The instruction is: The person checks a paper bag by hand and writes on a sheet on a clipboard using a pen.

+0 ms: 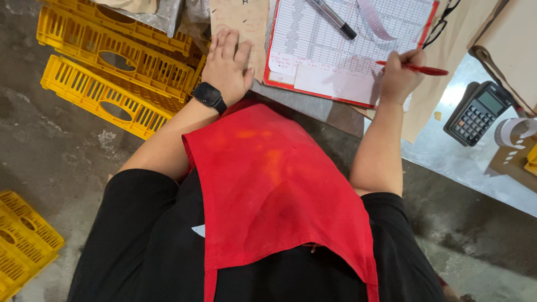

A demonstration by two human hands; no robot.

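My right hand [400, 75] grips a red pen [417, 68] with its tip on a ruled sheet clipped to a red clipboard [313, 89] on the metal table [447, 151]. My left hand [226, 64], a black watch [210, 96] on its wrist, lies flat with fingers spread on a brown paper sheet [240, 22] at the table's edge. A black marker [334, 19] and a curled paper strip [373, 21] rest on the ruled sheet. I wear a red apron [274, 190] over black clothes.
A black calculator [478, 112] sits on the table at right beside a roll of white tape [514, 131]. Yellow slatted plastic crates [117, 61] are stacked at left, another crate [22, 240] at bottom left on the concrete floor. Brown paper [447, 50] covers the table's far side.
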